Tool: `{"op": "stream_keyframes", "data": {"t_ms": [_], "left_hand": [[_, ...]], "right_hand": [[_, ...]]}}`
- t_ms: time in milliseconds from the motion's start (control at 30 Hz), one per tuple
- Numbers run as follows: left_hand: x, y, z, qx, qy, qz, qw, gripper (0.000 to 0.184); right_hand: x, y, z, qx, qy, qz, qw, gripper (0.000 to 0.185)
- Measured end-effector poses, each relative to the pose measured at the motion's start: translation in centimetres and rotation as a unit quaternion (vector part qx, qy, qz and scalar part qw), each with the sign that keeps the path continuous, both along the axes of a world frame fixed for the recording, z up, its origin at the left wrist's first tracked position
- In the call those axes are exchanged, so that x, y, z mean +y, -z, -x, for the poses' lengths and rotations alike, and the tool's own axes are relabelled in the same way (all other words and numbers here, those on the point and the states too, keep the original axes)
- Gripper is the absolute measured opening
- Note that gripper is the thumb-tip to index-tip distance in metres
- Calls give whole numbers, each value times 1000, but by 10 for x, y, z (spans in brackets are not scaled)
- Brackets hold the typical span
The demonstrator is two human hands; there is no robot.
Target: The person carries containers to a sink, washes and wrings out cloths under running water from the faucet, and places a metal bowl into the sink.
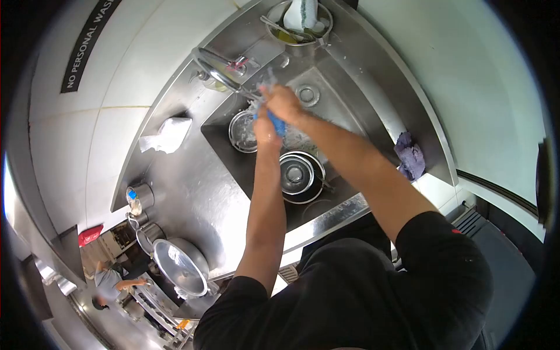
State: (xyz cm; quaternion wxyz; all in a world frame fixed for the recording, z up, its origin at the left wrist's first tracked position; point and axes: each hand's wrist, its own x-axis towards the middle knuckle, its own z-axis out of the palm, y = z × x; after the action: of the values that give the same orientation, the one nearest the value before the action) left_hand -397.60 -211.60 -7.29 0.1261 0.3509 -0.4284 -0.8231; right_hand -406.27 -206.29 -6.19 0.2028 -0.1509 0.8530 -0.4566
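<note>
Inspected both hands over a rectangular stainless-steel sink [345, 108]. Found a blue, soft-looking piece of unclear material [278, 125] between the bare left hand [266, 129] and the bare right hand [284, 105]. Noted closest contact with the left hand: most of the visible blue just right of the left fingers, a small patch at their left edge. Judged left fingers clamped on it. Recorded right fingers as bent, just beyond the left ones; cannot tell, owing to blur and overlap, whether pressed onto the blue piece or merely alongside. Could not confirm the long axis, with much hidden by the left hand; judged roughly in line with that hand.

Located a curved, silvery metal tap [223, 78] beyond and left of the left fingers, with its outlet just beside the right fingers. Noted splashing water there. Located a round, silvery metal bowl [238, 134] just left of the left fingers, and a stack of round metal bowls [294, 174] on the body side of them. Logged a bare grey metal table [201, 181] farther left of the left fingers, and a crumpled purple cloth [410, 156] well right of the right fingers.
</note>
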Motion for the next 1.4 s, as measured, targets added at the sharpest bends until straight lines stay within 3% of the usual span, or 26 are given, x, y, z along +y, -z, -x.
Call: {"op": "stream_keyframes", "data": {"t_ms": [33, 67, 167, 200, 267, 333, 433, 467, 567, 600, 700, 733, 833, 933, 1033, 1133, 1233, 1267, 1367, 1400], "left_hand": [[4, -9, -3, -43, 11, 19, 999, 34], [0, 0, -7, -102, 72, 108, 986, 25], [-13, -18, -14, -155, 199, 209, 945, 22], [-31, 5, -19, -117, 237, 396, 879, 20], [-41, -4, -25, -98, 219, 503, 831, 19], [-48, -19, -22, -67, 222, 588, 775, 16], [-41, -39, 0, 20, 233, 296, 926, 23], [-38, -50, 4, 34, 227, 302, 925, 30], [-43, -82, 7, -11, 224, 271, 936, 26], [-44, -90, 7, -10, 207, 214, 955, 22], [-61, -85, 1, 30, 202, 121, 971, 18], [-62, -84, -1, 44, 179, 101, 978, 19], [-64, -81, -8, 81, 191, 165, 964, 18], [-56, -81, -8, 69, 223, 203, 951, 22], [-44, -82, 3, 111, 166, 86, 976, 18], [-47, -56, 14, 99, 27, 110, 989, 32], [-19, -60, 20, 99, -90, 63, 989, 49], [-20, -50, 20, 82, -78, 41, 993, 57], [-10, -48, 8, -60, 30, 74, 995, 49], [-9, -51, -1, -162, 127, 102, 973, 39]], "right_hand": [[12, 7, 12, -75, -33, 48, 996, 51], [23, 13, 23, -149, -66, 95, 982, 54], [21, 38, 45, 43, -64, 46, 996, 52], [27, 37, 52, 14, -125, 51, 991, 50], [41, -3, 63, -50, -245, 59, 966, 47], [39, -41, 51, 31, -304, 65, 950, 46], [27, -69, 35, 115, -321, 75, 937, 44], [24, -73, 35, 137, -315, 78, 936, 43], [24, -57, 45, 102, -229, 216, 944, 38], [30, -50, 50, 1, -213, 152, 965, 42], [56, -40, 55, -169, -301, 126, 930, 48], [64, -47, 53, -151, -319, 111, 929, 43], [71, -51, 55, -105, -291, 216, 926, 35], [62, -64, 55, -185, -265, 260, 910, 32], [41, -73, 42, -215, -232, 307, 898, 31], [7, -66, 6, -8, -73, 258, 963, 32], [-10, -61, -26, 82, 14, 185, 979, 37], [-16, -40, -18, 162, -8, 163, 973, 44], [-11, -3, 23, 12, -56, 143, 988, 58], [-8, 0, 38, -80, -38, 120, 989, 63]]}}
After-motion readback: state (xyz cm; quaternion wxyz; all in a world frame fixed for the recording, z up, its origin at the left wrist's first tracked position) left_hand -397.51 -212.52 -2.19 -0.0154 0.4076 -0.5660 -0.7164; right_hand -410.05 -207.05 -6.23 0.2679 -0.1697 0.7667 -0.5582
